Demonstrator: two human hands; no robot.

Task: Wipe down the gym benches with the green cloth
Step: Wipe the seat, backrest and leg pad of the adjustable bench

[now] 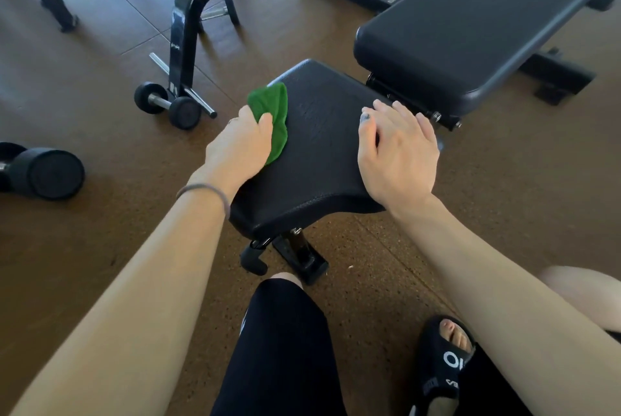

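Brown speckled gym flooring [504,200] fills the view, with black benches, a small dumbbell [168,103] and a heavier one [43,172] scattered over it. I am looking down at the seat pad [319,153] of the nearest bench, with its long back pad [480,25] running away up and to the right. My left hand [240,146] grips the green cloth [274,119] at the seat's left edge, fingers curled round the near end of it, thumb on top. The cloth's long axis runs away from me along that edge, and most of it lies ahead of the fingers, folded or bunched; its texture looks like terry, though I can't be sure at this sharpness. My right hand [398,150] rests flat on the seat's right side, fingers straight and spread, holding nothing, probably steadying the pad. The unwiped stretch of seat lies to the right of the cloth, between the two hands, so I judge the next stroke should sweep rightward across the pad. The left hand is the nearer one for that; the right would need to lift clear.
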